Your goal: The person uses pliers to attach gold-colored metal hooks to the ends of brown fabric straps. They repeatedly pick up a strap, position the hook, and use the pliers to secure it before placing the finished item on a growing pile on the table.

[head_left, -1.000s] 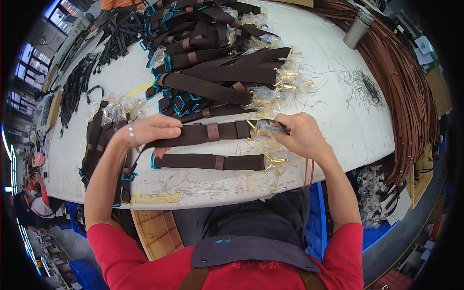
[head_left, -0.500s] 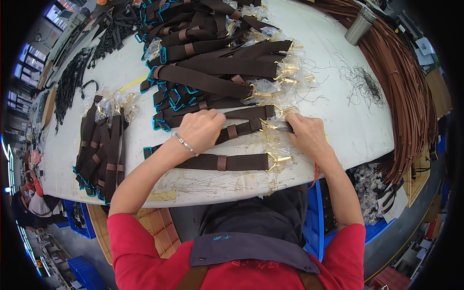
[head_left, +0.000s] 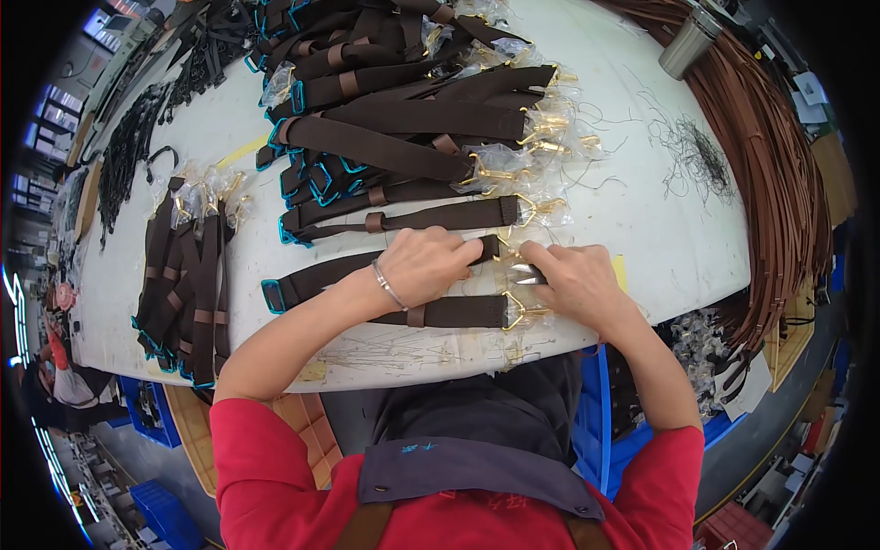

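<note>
My left hand [head_left: 429,266] is closed on a dark brown webbing strap [head_left: 335,273], close to its gold hook end. This strap has a blue buckle [head_left: 273,295] at its left end. In my right hand [head_left: 579,282] is a pair of small scissors [head_left: 525,274], silver blades pointing left beside the strap end; their handles are hidden in my fingers. Just nearer to me lies another brown strap [head_left: 458,312] with a gold hook [head_left: 519,313]. Beyond my hands, one more strap [head_left: 440,216] lies crosswise, its hook in clear plastic.
A heap of brown straps [head_left: 394,124] covers the far middle of the white table [head_left: 632,211]. A smaller bundle [head_left: 188,275] lies left. Loose threads [head_left: 701,160], a steel flask [head_left: 689,44] and long reddish-brown strips [head_left: 770,174] are at the right. Blue bins [head_left: 591,412] stand below the edge.
My left hand has moved right and nearer to me, along the strap to its hook end. My right hand has turned and come slightly nearer; the scissor blades now show more.
</note>
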`<state>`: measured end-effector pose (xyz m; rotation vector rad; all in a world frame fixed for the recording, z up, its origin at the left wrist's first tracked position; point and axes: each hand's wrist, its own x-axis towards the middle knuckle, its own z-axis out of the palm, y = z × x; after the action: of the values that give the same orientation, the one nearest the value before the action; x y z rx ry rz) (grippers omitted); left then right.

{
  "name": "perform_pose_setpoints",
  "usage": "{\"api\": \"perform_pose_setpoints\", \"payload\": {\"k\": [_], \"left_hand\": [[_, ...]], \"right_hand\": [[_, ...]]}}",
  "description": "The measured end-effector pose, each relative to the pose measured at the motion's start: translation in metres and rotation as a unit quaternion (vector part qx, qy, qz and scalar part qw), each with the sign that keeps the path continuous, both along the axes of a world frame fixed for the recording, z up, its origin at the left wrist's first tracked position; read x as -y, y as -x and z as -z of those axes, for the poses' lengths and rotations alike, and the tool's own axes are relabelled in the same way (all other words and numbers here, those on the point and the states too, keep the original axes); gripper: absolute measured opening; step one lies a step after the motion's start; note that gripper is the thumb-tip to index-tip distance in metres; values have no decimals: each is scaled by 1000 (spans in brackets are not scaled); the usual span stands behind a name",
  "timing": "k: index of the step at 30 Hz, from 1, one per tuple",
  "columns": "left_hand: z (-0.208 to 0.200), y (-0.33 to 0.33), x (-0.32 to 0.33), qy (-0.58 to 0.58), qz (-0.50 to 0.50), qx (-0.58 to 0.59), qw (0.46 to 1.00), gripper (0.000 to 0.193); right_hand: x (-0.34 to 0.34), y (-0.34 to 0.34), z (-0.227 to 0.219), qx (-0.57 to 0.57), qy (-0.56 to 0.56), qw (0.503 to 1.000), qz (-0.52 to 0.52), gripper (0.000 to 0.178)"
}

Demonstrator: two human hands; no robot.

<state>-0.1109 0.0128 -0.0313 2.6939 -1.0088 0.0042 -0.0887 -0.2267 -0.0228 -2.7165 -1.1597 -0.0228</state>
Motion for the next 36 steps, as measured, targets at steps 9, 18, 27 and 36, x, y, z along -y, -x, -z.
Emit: {"api": "perform_pose_setpoints", "payload": {"k": [9,18,27,36], "left_hand": [[-20,-2,-12,175,-77,-45,981,22],[13,-22,23,193,-141,-51,970,8],[15,-25,16,315,-156,-161,922,6],[15,-23,15,326,-146,-148,922,3]], "right_hand": [[2,-15,-55,-183,-32,982,17,26],[-8,-34,-36,-180,-21,982,-62,24],[-26,-60,-14,-241,-112,963,-38,19],[-29,-54,-13,-261,-145,954,-15,19]]}}
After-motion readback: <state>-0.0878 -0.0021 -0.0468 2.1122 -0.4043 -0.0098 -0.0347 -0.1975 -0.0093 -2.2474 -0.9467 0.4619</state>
